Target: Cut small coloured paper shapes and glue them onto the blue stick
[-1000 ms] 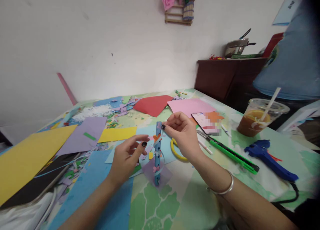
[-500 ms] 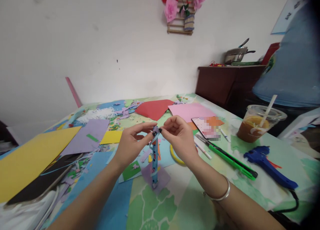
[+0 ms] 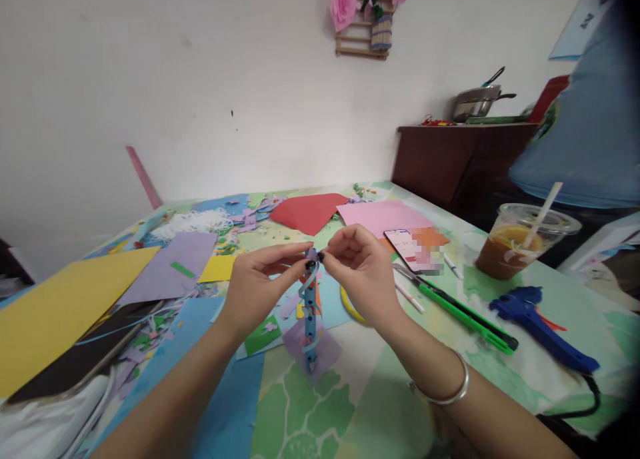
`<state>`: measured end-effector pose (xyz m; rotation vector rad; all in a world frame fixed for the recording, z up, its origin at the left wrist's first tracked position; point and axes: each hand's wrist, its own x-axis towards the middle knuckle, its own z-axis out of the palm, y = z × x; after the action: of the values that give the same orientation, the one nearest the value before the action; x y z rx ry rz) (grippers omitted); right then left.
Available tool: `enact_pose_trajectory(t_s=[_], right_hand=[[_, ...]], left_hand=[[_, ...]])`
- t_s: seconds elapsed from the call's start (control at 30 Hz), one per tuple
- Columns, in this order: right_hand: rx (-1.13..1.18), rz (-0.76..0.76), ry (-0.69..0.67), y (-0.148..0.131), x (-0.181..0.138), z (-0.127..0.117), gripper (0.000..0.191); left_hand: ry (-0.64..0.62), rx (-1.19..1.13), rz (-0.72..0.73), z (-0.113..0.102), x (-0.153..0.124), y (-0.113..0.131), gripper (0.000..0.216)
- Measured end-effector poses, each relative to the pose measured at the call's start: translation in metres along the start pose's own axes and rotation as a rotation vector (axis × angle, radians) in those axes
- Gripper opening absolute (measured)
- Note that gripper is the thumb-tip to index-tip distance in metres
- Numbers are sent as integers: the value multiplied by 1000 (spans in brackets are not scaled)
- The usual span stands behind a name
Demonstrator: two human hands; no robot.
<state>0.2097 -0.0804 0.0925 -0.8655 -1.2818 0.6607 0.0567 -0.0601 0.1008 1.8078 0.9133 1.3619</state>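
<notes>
A narrow blue paper column (image 3: 310, 322) with dark dots and a pale strip wound around it stands upright on a purple paper square (image 3: 327, 354). My left hand (image 3: 265, 279) pinches the column's top between thumb and fingers, where a small purple paper piece (image 3: 311, 254) shows. From the other side, my right hand (image 3: 364, 269) is closed in a pinch, its fingertips touching that same purple piece. Exactly what lies between the right fingertips is hidden. A green paper piece (image 3: 260, 338) with a small purple flower lies left of the column.
Right of my hands lie a green utility knife (image 3: 465, 312), a blue glue gun (image 3: 545, 332), a phone (image 3: 403, 249) and an iced drink cup (image 3: 515, 246). Yellow foam sheets (image 3: 75, 306), purple sheets and scraps cover the left. A person in blue (image 3: 595, 126) stands at right.
Both hands stay at the top of the column with nearly the same pinch. The view has shifted slightly; the column still stands upright.
</notes>
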Motion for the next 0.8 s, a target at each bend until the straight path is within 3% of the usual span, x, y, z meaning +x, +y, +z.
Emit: enact_pose_trajectory(t_s=[0.4,0.53,0.67,0.8], right_hand=[[96,-24,-75,-3,-5,-5,10],[139,6,-37,-4,-3,-12,8],[84,18,67,-14,-12,-29,7],[-111,-17,158,-23,-45,-64,5]], left_hand=[[32,-79,-58,0,2,2,17],[34,-98,-80,-3,4,0,17],[43,-100,-93,-4,4,-1,17],[43,-111,-81,-3,4,-2,16]])
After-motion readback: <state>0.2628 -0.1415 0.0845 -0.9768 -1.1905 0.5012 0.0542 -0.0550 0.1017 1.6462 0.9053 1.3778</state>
